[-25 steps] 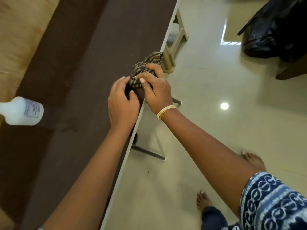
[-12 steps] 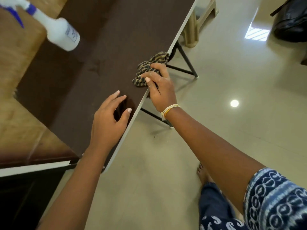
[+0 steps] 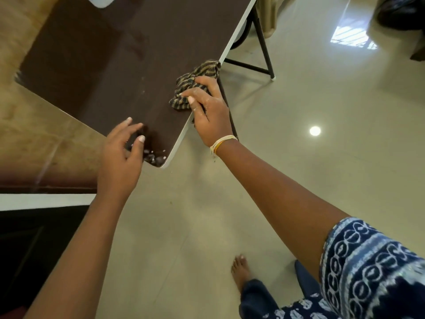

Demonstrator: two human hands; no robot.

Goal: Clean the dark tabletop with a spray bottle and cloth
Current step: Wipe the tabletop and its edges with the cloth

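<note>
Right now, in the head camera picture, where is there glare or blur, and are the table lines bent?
Head view: a round lamp reflection and a bright window reflection glare on the glossy floor; the left hand and the bottle, cut off at the top edge, look softly blurred; the right hand on the cloth is sharper; the tabletop edge curves from wide-angle distortion.

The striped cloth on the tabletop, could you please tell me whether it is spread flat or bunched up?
Bunched up: the striped cloth sits crumpled under the right hand.

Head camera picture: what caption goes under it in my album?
Right hand presses striped cloth on the dark tabletop; left hand hovers open.
</note>
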